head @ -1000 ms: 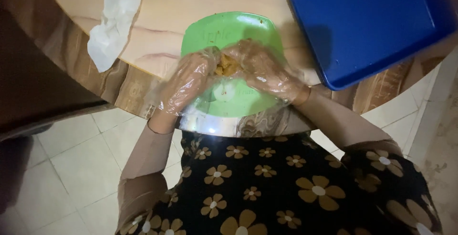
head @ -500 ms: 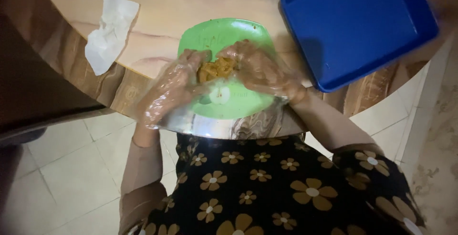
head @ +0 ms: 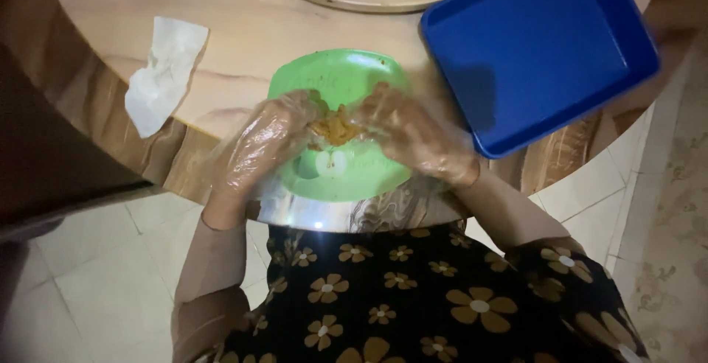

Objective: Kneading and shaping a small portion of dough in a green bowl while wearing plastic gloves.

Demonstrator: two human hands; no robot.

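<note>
My left hand (head: 262,149) and right hand (head: 417,136) (both in clear plastic gloves) pinch a yellow-orange lump of food (head: 335,126) over the green plate (head: 335,83), centre frame. A blue tray (head: 538,46) sits upper right, a crumpled tissue (head: 162,75) upper left.

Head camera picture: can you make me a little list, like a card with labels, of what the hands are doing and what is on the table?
left hand: in a clear plastic glove, fingers on the yellowish food
right hand: also gloved, pressing the same food from the other side
food: small yellow-brown lump held between both hands
plate: green, under the hands, at the table's edge
tray: blue, nothing in it, to the right of the plate
tissue: white, crumpled, to the left
table: light wood, round edge
</note>
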